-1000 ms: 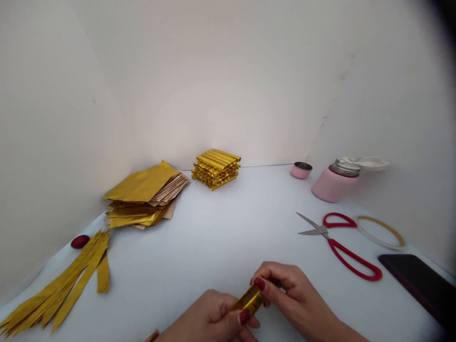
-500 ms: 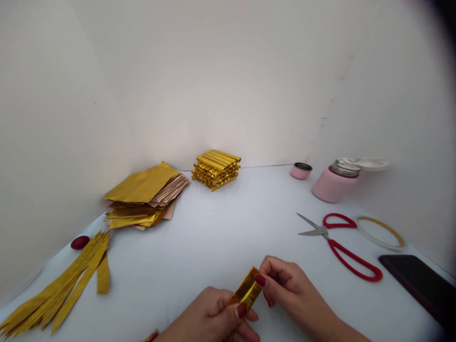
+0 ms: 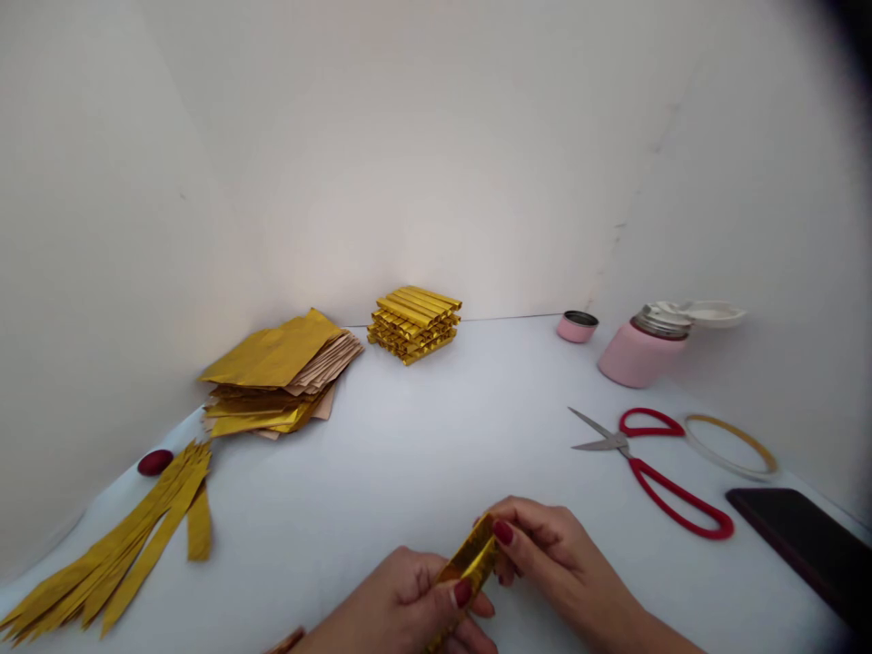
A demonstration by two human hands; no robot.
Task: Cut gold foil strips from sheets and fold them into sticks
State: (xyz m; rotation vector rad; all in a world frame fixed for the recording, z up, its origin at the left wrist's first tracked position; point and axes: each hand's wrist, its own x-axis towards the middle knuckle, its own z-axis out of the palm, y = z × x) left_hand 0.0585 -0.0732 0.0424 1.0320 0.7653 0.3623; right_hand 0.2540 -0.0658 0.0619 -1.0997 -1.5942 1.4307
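Note:
A shiny gold paper strip [image 3: 471,556], its long edges folded up, lies between my hands at the bottom middle. My left hand [image 3: 415,599] grips its near end, thumb pressed on top. At the far end, my right hand [image 3: 545,549] pinches the strip between thumb and fingers. Part of the strip is hidden under the left fingers. Cut gold strips [image 3: 129,536] lie fanned out to the left. Beyond them sits a pile of gold paper sheets [image 3: 272,354] with brown backs. Folded gold sticks [image 3: 415,322] are stacked crosswise at the back.
Open scissors [image 3: 623,445] with red handles lie to the right, beside a bangle-like ring [image 3: 742,436] and a dark phone [image 3: 797,545]. Behind them stand a pink bottle [image 3: 640,354] and its pink cap [image 3: 576,329]. A dark red oval object [image 3: 155,462] rests at left.
My right hand has shifted slightly along the strip's far end, its fingers now closer around it. My left hand keeps its hold in nearly the same place.

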